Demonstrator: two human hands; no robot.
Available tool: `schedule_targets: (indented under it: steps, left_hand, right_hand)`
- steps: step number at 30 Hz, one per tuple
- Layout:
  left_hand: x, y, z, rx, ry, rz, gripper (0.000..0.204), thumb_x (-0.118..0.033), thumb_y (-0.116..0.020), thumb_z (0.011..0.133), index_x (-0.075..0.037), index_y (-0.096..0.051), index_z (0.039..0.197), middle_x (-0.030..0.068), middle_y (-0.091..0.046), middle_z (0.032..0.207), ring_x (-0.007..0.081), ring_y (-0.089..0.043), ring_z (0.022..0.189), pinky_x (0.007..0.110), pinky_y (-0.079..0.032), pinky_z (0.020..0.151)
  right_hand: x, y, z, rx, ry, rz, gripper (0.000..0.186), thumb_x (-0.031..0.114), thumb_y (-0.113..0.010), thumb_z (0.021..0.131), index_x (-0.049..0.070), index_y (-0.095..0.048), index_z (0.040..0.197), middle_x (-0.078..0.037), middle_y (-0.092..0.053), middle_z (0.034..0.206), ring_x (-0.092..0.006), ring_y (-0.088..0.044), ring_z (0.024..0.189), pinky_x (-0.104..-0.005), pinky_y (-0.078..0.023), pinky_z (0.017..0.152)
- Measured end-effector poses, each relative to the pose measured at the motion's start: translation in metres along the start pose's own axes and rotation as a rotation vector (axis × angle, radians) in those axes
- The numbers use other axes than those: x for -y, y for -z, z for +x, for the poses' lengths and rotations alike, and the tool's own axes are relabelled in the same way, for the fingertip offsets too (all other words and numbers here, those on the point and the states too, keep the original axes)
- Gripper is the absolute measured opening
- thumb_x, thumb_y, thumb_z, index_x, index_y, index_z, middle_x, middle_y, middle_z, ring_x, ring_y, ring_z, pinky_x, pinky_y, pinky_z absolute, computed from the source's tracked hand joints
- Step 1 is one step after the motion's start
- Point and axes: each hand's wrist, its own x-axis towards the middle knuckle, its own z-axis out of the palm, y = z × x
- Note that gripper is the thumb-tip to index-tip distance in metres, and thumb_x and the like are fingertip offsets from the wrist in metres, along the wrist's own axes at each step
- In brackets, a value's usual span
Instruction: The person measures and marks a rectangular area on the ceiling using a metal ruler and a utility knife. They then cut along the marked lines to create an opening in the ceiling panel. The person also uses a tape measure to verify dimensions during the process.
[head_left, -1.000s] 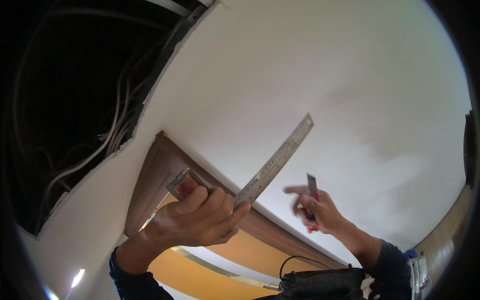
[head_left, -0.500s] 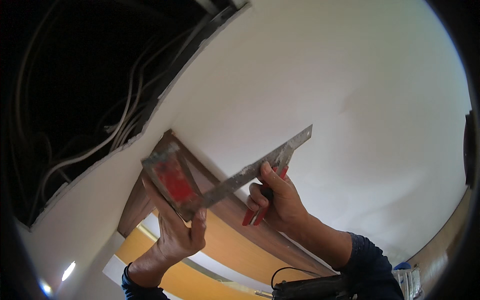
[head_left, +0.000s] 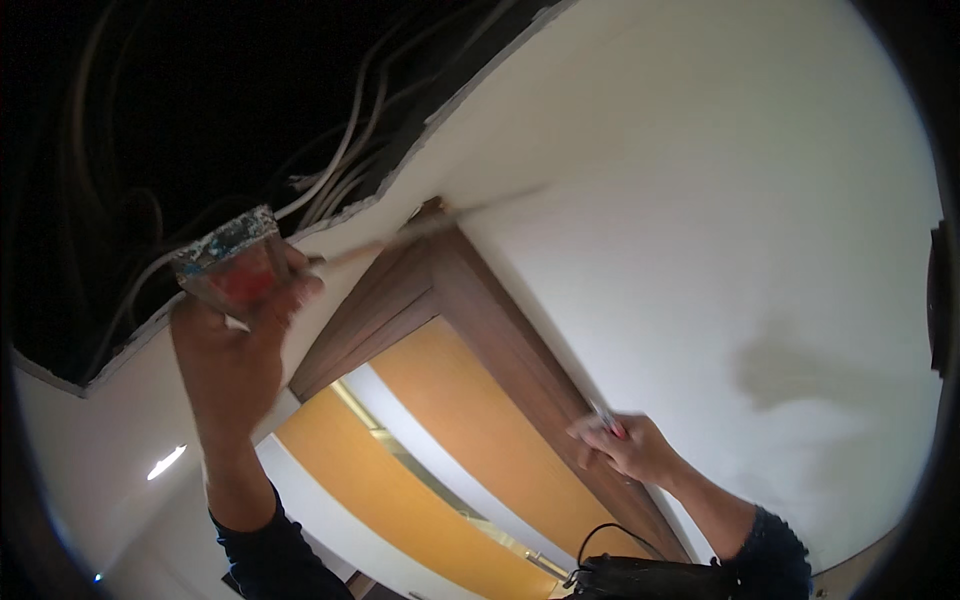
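Got a bright light low down on the far left. Next, can see the left hand raised near the ragged edge of a dark hole, wrapped around a grubby red-and-grey tool with paint crusted along the top. Poking out rightward from that same grip, a thin ruler, pretty blurry, crossing in front of the top corner of a brown door frame. Pale cables hanging in the hole above. Inside the frame, orange and white stripes on a door. Further right and lower, the right hand, closed around a small red knife, blade angled up. Can't make out much detail there, too smeared. Finally, a soft shadow on the white wall.
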Motion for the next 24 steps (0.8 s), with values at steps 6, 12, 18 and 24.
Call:
schedule_targets:
  steps: [6, 12, 18, 24]
  left_hand:
    - [0.008, 0.036, 0.038, 0.049, 0.055, 0.362, 0.022, -0.018, -0.071, 0.088, -0.009, -0.069, 0.108, 0.0061, -0.073, 0.096, 0.0121, -0.069, 0.084, 0.026, -0.052, 0.074]
    - [0.004, 0.003, 0.049, -0.026, 0.131, 0.517, 0.026, -0.025, -0.073, 0.088, -0.01, -0.07, 0.109, 0.0062, -0.073, 0.1, 0.0184, -0.07, 0.093, 0.036, -0.051, 0.089]
    - [0.01, -0.026, 0.051, -0.013, 0.187, 0.543, 0.025, -0.026, -0.072, 0.089, -0.01, -0.071, 0.108, 0.0073, -0.074, 0.101, 0.0184, -0.07, 0.093, 0.037, -0.051, 0.088]
    - [0.022, -0.041, 0.05, -0.064, 0.129, 0.474, 0.023, -0.026, -0.073, 0.089, -0.009, -0.073, 0.105, 0.008, -0.074, 0.097, 0.0177, -0.07, 0.091, 0.036, -0.05, 0.088]
  right_hand:
    - [-0.178, 0.016, -0.068, -0.116, -0.245, 0.052, 0.024, 0.017, -0.06, 0.096, -0.004, -0.07, 0.092, -0.006, -0.069, 0.075, -0.014, -0.068, 0.068, -0.0307, -0.054, 0.069]
    - [-0.234, 0.02, -0.111, -0.137, -0.423, -0.197, 0.024, 0.024, -0.06, 0.093, 0.003, -0.071, 0.093, -0.012, -0.07, 0.075, -0.024, -0.07, 0.067, -0.0388, -0.054, 0.065]
    - [-0.231, 0.036, -0.116, -0.02, -0.336, -0.748, 0.027, 0.033, -0.059, 0.091, 0.011, -0.072, 0.099, -0.019, -0.07, 0.085, -0.0393, -0.068, 0.083, -0.0495, -0.053, 0.077]
    - [-0.236, 0.039, -0.112, -0.025, -0.339, -0.777, 0.024, 0.03, -0.06, 0.09, 0.011, -0.072, 0.097, -0.019, -0.07, 0.083, -0.0399, -0.068, 0.081, -0.05, -0.052, 0.075]
